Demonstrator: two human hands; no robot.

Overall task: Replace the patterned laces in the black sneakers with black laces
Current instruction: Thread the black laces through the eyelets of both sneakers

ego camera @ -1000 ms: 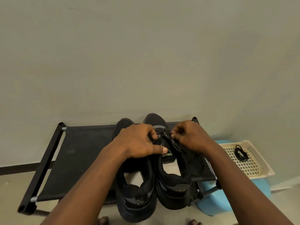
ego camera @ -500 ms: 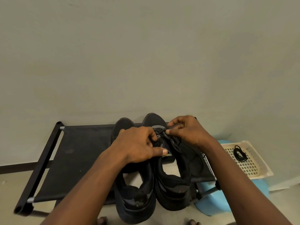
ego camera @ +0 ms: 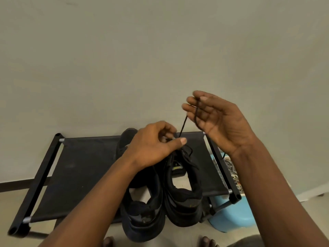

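The lace is thin, round, black cord: light, limp, with no stiffness to push with, so I judge it can only be pulled, and it will sag the moment tension drops. It looks smooth enough to slide through a loose pinch. The best hold is close to the tip for threading, or looped over the fingers for hauling slack.

My right hand is raised above the rack, fingers bent around the lace, which crosses the palm and drops taut to the sneaker. My left hand sits on that sneaker's eyelet row, fingers curled on it and thumb laid across. Whether it also pinches the cord, I cannot tell.

The sneaker is soft-sided and would tip under an upward pull, so that bracing hand matters. It stands at the rack's right half, heel toward me, touching the other sneaker. Both are plain black with open collars. Patterned laces lie just off the rack's right end.
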